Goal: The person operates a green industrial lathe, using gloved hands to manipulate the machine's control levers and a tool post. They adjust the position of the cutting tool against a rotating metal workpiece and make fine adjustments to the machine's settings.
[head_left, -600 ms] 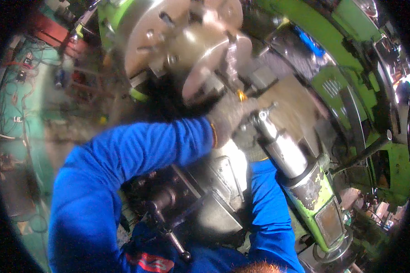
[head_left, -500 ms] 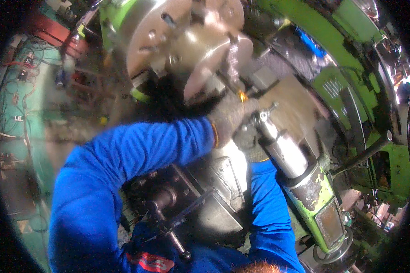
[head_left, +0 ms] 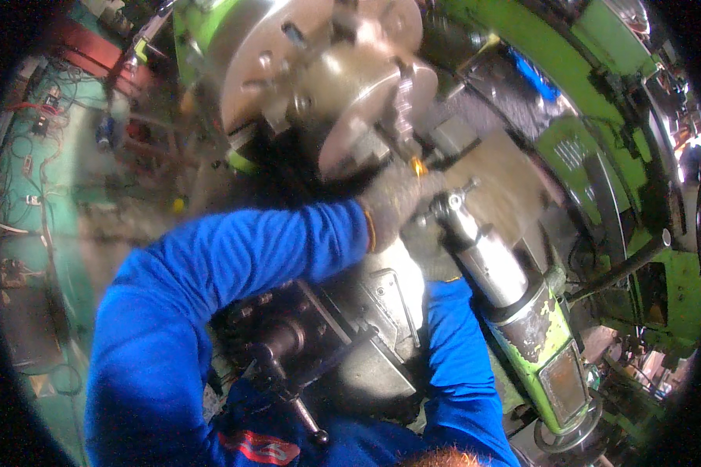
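Note:
Both my hands wear grey work gloves and are close together at the middle of a lathe. My left hand point(head_left: 393, 198) is bent inward with its fingers curled near a small bright yellow piece point(head_left: 419, 166). What lies inside its grip is hidden. Just below it my right hand point(head_left: 432, 253) sits against the left side of the tailstock's shiny quill point(head_left: 491, 268), close to the metal fitting with a small crossbar point(head_left: 452, 204) at the quill's tip. My right fingers are mostly covered. A shiny ridged strip point(head_left: 403, 109) shows beyond the yellow piece.
A large round chuck faceplate point(head_left: 249, 74) with a stepped disc stands ahead. The green tailstock point(head_left: 533, 335) with a handwheel point(head_left: 572, 436) lies to the right. A tool post with a ball-ended lever point(head_left: 308, 420) is below my left arm. Cables lie along the green floor point(head_left: 62, 194).
The view has shifted slightly. Both hands stay at nearly the same place beside the quill tip, and the machine parts look unchanged.

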{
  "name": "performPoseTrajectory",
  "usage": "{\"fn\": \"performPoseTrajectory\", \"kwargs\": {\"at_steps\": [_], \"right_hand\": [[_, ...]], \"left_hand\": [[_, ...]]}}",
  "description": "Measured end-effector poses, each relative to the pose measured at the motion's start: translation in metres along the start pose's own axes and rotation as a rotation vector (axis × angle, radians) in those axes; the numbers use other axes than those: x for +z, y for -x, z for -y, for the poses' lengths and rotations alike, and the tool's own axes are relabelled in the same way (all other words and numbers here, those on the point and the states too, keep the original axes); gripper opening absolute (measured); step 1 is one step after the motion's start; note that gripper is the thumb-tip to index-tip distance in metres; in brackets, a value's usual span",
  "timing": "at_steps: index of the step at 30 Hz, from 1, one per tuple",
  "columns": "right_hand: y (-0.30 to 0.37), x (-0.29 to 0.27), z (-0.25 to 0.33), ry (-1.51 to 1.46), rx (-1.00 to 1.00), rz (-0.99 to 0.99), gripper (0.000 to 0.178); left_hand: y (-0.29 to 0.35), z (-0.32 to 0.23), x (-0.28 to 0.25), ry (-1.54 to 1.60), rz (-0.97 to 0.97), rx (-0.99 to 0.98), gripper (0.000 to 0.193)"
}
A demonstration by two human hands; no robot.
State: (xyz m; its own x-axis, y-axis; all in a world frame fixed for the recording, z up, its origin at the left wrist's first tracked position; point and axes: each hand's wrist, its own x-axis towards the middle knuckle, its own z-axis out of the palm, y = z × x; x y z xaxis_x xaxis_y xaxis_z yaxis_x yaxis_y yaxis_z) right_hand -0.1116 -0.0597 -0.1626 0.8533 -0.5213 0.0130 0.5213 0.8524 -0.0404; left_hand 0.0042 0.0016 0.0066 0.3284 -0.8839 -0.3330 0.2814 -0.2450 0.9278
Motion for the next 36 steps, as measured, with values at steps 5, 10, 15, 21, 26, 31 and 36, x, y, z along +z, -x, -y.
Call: {"fn": "performPoseTrajectory", "kwargs": {"at_steps": [5,10,15,21,26,31,36], "right_hand": [[0.003,0.027,0.011,0.358,-0.050,0.022,0.021],[0.000,0.012,0.017,0.221,0.020,0.084,0.022],[0.002,0.013,0.004,0.197,-0.054,-0.165,0.024],[0.003,-0.012,0.016,0.278,0.034,-0.096,0.029],[0.002,-0.008,0.015,0.241,0.034,-0.020,0.027],[0.002,-0.026,0.020,0.811,-0.099,-0.012,0.025],[0.005,-0.025,0.019,0.263,0.051,-0.091,0.031]], "left_hand": [[-0.009,0.016,0.001,0.347,0.016,-0.102,0.022],[-0.010,0.016,-0.002,0.433,0.050,-0.202,0.018],[-0.019,0.034,-0.010,0.413,0.003,-0.187,0.019],[-0.019,0.029,-0.004,0.449,0.016,-0.197,0.019],[-0.011,0.022,-0.003,0.473,0.050,-0.133,0.017],[-0.011,0.019,-0.004,0.381,0.083,-0.104,0.016],[-0.009,0.018,-0.005,-0.035,0.055,0.148,0.015]]}}
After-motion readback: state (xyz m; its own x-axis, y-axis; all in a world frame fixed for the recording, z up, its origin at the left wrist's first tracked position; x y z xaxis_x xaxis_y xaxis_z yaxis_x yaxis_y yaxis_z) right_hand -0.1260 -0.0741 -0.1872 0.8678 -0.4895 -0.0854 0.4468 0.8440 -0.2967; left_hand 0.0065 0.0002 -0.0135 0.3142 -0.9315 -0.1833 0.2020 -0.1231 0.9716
